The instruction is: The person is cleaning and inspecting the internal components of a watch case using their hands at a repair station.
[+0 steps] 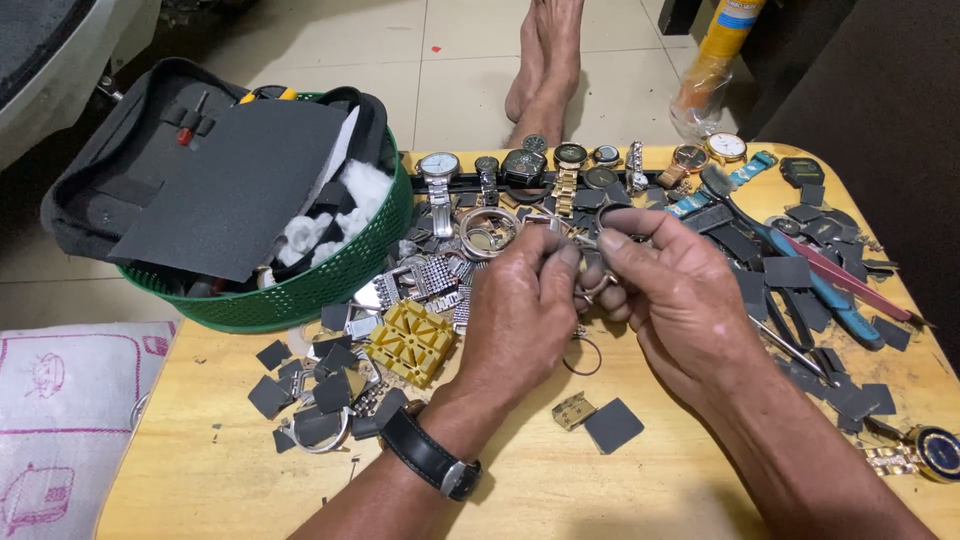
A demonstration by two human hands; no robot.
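While both hands meet above the table (pixel 520 470), the left hand (pixel 525 310) and right hand (pixel 675 295) pinch a small metal link (pixel 597 287) between closed fingertips, equally near, its axis too small to tell.

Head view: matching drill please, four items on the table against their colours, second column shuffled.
Things:
1. basket
2. watch holder block
3. strap on the left wrist
4. tweezers at right

Colours:
A. black
B. pink
C. green
D. yellow

Pairs: 1-C, 2-D, 3-A, 4-B
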